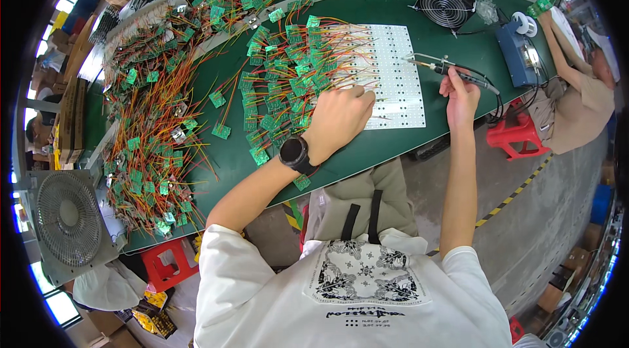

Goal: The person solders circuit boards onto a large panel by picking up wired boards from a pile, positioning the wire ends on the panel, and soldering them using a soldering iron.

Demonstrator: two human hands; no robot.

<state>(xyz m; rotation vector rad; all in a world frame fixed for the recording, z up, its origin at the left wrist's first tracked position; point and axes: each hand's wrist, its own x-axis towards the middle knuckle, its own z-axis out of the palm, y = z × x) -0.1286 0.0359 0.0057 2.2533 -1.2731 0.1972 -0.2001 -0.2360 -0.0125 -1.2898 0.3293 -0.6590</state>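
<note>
My right hand [460, 100] grips a soldering iron [452, 72] with a black handle, a thin metal guide and a trailing cable. Its tip points left over a white perforated board [396, 79]. My left hand [342, 113], with a black watch on the wrist, rests curled at the board's lower left; its fingers are closed, and what they pinch is hidden. Rows of small green circuit boards [298, 70] lie left of the white board. Their red and yellow wires [350, 53] reach onto it, loose ends over the holes.
A big heap of wired circuit boards [147, 132] covers the table's left. At the back right stand a black fan [445, 6] and a blue box [519, 53] with a white spool. Another person [576, 109] sits at right by a red stool [517, 135]. A grey fan [69, 217] stands left.
</note>
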